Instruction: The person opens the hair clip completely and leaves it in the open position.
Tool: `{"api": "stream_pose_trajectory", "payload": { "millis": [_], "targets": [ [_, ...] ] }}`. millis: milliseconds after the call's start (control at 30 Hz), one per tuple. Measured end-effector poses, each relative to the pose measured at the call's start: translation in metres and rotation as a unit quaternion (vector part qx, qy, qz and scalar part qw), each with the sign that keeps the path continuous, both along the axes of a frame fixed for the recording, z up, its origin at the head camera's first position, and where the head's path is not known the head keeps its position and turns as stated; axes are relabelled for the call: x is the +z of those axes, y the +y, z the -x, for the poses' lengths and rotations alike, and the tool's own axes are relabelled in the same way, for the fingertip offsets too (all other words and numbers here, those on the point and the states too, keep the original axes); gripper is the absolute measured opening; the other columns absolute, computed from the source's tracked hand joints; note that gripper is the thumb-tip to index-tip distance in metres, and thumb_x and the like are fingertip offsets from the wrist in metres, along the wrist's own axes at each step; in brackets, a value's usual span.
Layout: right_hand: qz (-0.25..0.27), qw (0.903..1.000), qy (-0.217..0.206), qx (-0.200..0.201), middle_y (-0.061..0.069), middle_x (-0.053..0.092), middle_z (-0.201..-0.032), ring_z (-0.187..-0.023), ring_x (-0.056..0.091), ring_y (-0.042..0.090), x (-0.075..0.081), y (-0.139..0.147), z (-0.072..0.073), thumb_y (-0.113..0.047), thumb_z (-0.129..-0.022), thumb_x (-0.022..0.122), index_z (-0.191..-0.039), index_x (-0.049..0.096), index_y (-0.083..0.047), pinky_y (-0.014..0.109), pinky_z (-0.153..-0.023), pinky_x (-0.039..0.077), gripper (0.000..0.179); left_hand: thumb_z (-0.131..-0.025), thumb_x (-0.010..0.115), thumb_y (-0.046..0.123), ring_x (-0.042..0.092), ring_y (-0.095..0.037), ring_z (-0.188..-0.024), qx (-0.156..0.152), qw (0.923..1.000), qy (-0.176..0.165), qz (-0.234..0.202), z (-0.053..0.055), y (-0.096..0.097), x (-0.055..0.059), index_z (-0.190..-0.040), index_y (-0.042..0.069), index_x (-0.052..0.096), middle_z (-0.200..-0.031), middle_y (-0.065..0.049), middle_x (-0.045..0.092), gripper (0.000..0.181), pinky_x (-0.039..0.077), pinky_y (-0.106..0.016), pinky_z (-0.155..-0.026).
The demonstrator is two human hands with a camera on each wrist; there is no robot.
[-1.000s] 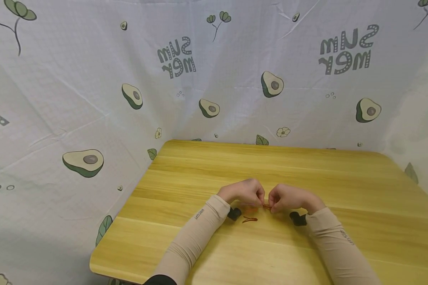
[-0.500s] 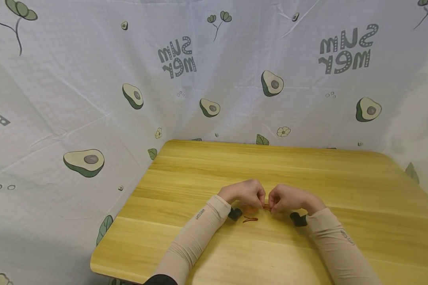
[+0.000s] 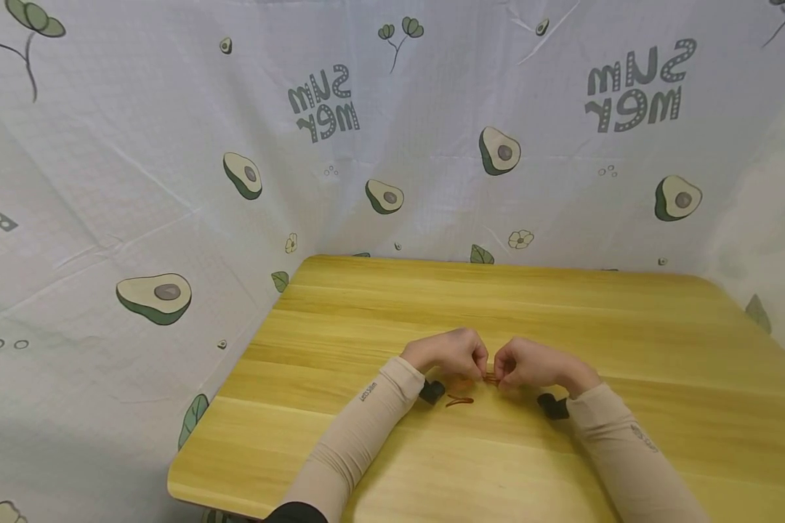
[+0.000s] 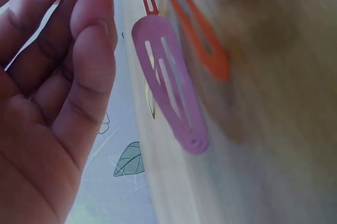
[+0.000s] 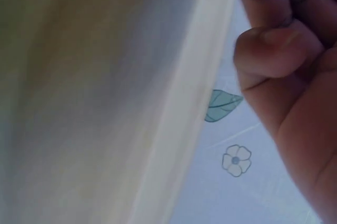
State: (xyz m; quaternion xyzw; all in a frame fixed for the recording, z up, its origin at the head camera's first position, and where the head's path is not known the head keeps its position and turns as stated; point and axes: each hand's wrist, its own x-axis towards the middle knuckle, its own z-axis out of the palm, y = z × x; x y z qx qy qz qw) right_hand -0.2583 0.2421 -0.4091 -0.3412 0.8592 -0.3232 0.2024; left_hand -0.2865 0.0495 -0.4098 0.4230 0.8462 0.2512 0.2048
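My left hand (image 3: 456, 354) and right hand (image 3: 531, 362) face each other low over the table, fingers curled. Between their fingertips they pinch a small reddish-orange hair clip (image 3: 490, 378), mostly hidden by the fingers. Another reddish snap hair clip (image 3: 460, 400) lies just nearer on the wood. In the left wrist view, a purple snap clip (image 4: 167, 84) lies beside the left hand, with an orange clip (image 4: 210, 56) to its right and a red clip (image 4: 149, 2) beyond it. The right wrist view shows the thumb (image 5: 268, 50) bent against the fingers; the pinched clip is out of that frame.
The wooden table (image 3: 366, 312) stretches around both hands, its rounded left corner at the front. White cloth (image 3: 432, 94) printed with avocados hangs behind and to the left. Black wrist cameras (image 3: 552, 406) sit under both wrists, close over the tabletop.
The right forearm and wrist have shifted slightly to the right, and the view has tilted a little. Both hands keep their pinch, and the loose clip lies where it was.
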Motion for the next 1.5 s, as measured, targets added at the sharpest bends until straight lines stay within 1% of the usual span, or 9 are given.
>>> {"api": "stream_pose_trajectory", "payload": {
  "millis": [200,333,633,767,933,1033,1267,1400,1500],
  "targets": [
    [-0.002,0.9993,0.037,0.000,-0.006,0.058,-0.069,-0.060,0.050,0.003,-0.0030,0.0031,-0.0028,-0.009,-0.072,0.068,-0.075,0.062,-0.008,0.021,-0.054,0.044,0.007,-0.074,0.066,0.006,0.046,-0.002,-0.049,0.004,1.0000,-0.001,0.007,0.0001,0.0021,-0.0009,-0.064,0.015,0.064,-0.060,0.007,0.058,0.013,0.040,-0.015,-0.047],
    [0.001,0.9987,0.050,-0.002,-0.006,0.058,-0.070,-0.060,0.049,0.003,-0.0027,0.0046,-0.0043,-0.010,-0.072,0.069,-0.076,0.063,-0.008,0.021,-0.055,0.044,0.007,-0.074,0.067,0.008,0.046,-0.001,-0.050,0.004,1.0000,0.000,0.005,0.0005,0.0031,-0.0016,-0.065,0.015,0.065,-0.061,0.007,0.058,0.012,0.041,-0.015,-0.047],
    [0.005,0.9992,0.040,-0.007,-0.006,0.058,-0.070,-0.060,0.049,0.002,-0.0034,0.0076,-0.0033,-0.010,-0.073,0.069,-0.076,0.062,-0.010,0.021,-0.055,0.044,0.007,-0.075,0.068,0.009,0.043,-0.003,-0.046,-0.002,1.0000,-0.001,-0.001,0.0006,0.0046,-0.0010,-0.065,0.013,0.065,-0.058,0.006,0.057,0.011,0.038,-0.016,-0.044],
    [0.007,0.9995,0.031,-0.007,-0.006,0.058,-0.069,-0.060,0.049,0.003,-0.0043,0.0085,-0.0014,-0.011,-0.073,0.069,-0.076,0.062,-0.008,0.022,-0.054,0.044,0.008,-0.074,0.068,0.008,0.042,-0.003,-0.044,0.001,1.0000,-0.002,-0.002,0.0001,0.0054,-0.0009,-0.065,0.013,0.064,-0.057,0.006,0.055,0.011,0.037,-0.016,-0.043],
    [-0.002,0.9997,0.023,-0.011,-0.006,0.059,-0.071,-0.060,0.049,0.003,-0.0037,0.0082,-0.0006,-0.013,-0.074,0.069,-0.077,0.063,-0.007,0.021,-0.054,0.044,0.010,-0.074,0.065,0.005,0.042,-0.003,-0.044,-0.003,1.0000,0.006,0.000,-0.0003,0.0061,0.0001,-0.064,0.013,0.063,-0.057,0.007,0.054,0.013,0.036,-0.015,-0.043],
    [-0.002,0.9997,0.024,-0.008,-0.005,0.058,-0.071,-0.059,0.049,0.003,-0.0033,0.0078,-0.0005,-0.011,-0.074,0.069,-0.077,0.062,-0.007,0.021,-0.053,0.043,0.008,-0.074,0.064,0.004,0.042,-0.003,-0.044,-0.007,0.9999,0.008,-0.001,-0.0005,0.0061,0.0006,-0.064,0.013,0.063,-0.057,0.006,0.055,0.013,0.036,-0.015,-0.043],
    [0.001,0.9999,0.008,-0.012,-0.002,0.060,-0.073,-0.059,0.050,0.004,-0.0037,0.0070,-0.0019,-0.007,-0.075,0.067,-0.077,0.062,-0.008,0.023,-0.053,0.044,0.006,-0.074,0.061,0.001,0.040,-0.006,-0.042,0.003,0.9999,-0.011,0.001,-0.0024,0.0055,0.0011,-0.064,0.012,0.061,-0.054,0.002,0.051,0.016,0.034,-0.015,-0.042],
    [-0.004,0.9998,0.013,-0.014,-0.002,0.059,-0.073,-0.058,0.048,0.004,-0.0042,0.0069,-0.0028,-0.009,-0.075,0.068,-0.077,0.061,-0.008,0.022,-0.053,0.044,0.006,-0.072,0.059,-0.002,0.042,-0.008,-0.042,0.011,0.9997,-0.023,0.001,-0.0030,0.0064,0.0001,-0.063,0.011,0.060,-0.054,-0.001,0.052,0.016,0.036,-0.016,-0.042],
    [-0.008,0.9997,0.017,-0.015,-0.002,0.059,-0.073,-0.059,0.048,0.004,-0.0039,0.0069,-0.0034,-0.010,-0.075,0.068,-0.077,0.062,-0.008,0.022,-0.054,0.044,0.007,-0.072,0.060,-0.002,0.042,-0.007,-0.041,0.011,0.9997,-0.021,0.003,-0.0033,0.0071,-0.0003,-0.062,0.011,0.060,-0.054,-0.001,0.052,0.016,0.036,-0.016,-0.042]
  ]
}}
